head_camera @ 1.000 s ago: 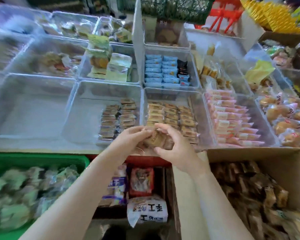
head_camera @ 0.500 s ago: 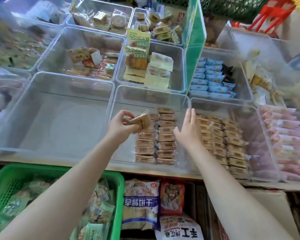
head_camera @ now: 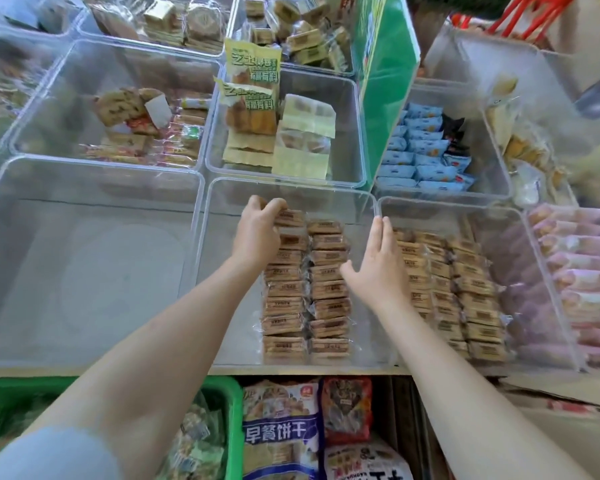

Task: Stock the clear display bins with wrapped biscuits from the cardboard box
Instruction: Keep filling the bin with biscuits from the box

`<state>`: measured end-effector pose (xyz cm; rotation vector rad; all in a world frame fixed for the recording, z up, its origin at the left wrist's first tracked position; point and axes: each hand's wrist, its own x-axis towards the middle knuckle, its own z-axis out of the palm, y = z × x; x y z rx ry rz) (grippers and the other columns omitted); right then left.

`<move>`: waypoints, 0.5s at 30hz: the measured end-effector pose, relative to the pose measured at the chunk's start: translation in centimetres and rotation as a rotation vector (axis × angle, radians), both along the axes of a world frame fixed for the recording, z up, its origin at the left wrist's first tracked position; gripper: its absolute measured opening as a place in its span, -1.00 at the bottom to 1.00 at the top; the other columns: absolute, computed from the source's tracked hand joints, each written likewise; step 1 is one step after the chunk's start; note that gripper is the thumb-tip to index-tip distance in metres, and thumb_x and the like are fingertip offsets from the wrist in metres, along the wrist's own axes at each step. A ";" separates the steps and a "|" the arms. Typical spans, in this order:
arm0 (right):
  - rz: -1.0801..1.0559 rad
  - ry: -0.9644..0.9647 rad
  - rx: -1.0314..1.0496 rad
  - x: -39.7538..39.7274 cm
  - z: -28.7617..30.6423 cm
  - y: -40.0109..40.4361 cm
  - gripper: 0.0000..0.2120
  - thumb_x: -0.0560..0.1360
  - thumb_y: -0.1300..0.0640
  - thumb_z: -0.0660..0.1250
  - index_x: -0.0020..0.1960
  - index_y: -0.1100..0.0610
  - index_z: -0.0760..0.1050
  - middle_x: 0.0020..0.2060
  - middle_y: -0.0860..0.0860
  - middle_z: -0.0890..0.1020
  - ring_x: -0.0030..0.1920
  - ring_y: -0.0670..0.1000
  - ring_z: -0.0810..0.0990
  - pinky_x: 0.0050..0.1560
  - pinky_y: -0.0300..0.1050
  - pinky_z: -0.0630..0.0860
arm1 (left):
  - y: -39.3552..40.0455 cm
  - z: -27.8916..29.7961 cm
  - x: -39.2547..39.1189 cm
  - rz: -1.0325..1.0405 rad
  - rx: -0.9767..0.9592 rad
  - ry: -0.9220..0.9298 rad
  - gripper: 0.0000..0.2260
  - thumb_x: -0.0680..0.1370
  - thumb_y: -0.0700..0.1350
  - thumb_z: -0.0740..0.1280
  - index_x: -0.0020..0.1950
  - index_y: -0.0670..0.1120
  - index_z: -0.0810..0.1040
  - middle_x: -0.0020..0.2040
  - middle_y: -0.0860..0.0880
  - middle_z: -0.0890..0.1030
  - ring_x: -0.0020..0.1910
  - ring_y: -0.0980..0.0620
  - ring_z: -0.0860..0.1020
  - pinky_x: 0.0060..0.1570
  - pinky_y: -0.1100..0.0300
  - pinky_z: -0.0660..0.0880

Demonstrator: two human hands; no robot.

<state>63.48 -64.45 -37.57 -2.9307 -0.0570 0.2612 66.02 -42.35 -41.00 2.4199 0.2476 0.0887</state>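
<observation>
**Desk:** Since half a second ago, what has moved?

**Photographer:** Forward and down goes the left hand (head_camera: 257, 230): the wrapped biscuit (head_camera: 289, 217) it was carrying above the rows now sits at the far end of the left-hand row in the middle clear bin (head_camera: 222, 271). The fingers are curled over the packet's near end, gripping it. The right hand (head_camera: 378, 268) has barely shifted; it is flat, fingers straight and together, thumb spread, holding nothing, with its fingertips at the bin's right wall.

**Desk:** Which step is this?

**Photographer:** I judge it the placing step. Two rows of brown biscuit packets (head_camera: 305, 289) run front to back in that bin, and this one extends the left row. Whether the packet already rests on the bin floor, I cannot tell.

**Desk:** And next?

**Photographer:** Probably letting go once the packet lies square with its neighbours, then reaching back for more stock. Only a flap of the cardboard box (head_camera: 551, 389) shows at lower right; its contents are out of view. The neighbouring bin (head_camera: 541, 237) on the right holds three fuller rows of similar packets, while the large bin (head_camera: 84, 271) on the left shows nothing inside, so plenty remains. Care is needed not to knock the packed rows askew.
</observation>
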 end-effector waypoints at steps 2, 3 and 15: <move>0.001 -0.001 -0.008 0.0 0.0 0.0 -0.09 0.58 -0.11 0.23 0.63 0.15 -0.31 0.63 0.14 -0.20 0.63 0.13 -0.09 0.59 0.01 -0.03 | -0.1 -0.7 0.3 -0.001 0.033 0.057 -0.54 0.54 -0.41 0.17 0.35 -0.05 0.52 0.16 -0.18 0.44 0.10 -0.20 0.48 -0.01 0.11 0.39; 0.001 -0.003 -0.011 0.1 0.0 0.0 -0.09 0.58 -0.11 0.23 0.63 0.15 -0.32 0.63 0.14 -0.20 0.63 0.14 -0.09 0.58 0.01 -0.03 | -0.1 -0.9 0.4 -0.003 0.054 0.105 -0.55 0.55 -0.39 0.16 0.37 -0.05 0.52 0.18 -0.19 0.43 0.10 -0.24 0.49 -0.01 0.08 0.41; 0.018 -0.015 -0.008 0.3 -0.4 -0.1 -0.08 0.57 -0.12 0.22 0.63 0.16 -0.32 0.62 0.17 -0.20 0.63 0.15 -0.10 0.59 0.02 -0.07 | -2.8 -2.3 -1.9 0.008 -0.376 0.413 -0.41 0.62 0.04 0.25 0.62 0.15 0.11 0.62 -0.04 0.07 0.50 -0.13 0.28 0.38 0.00 0.38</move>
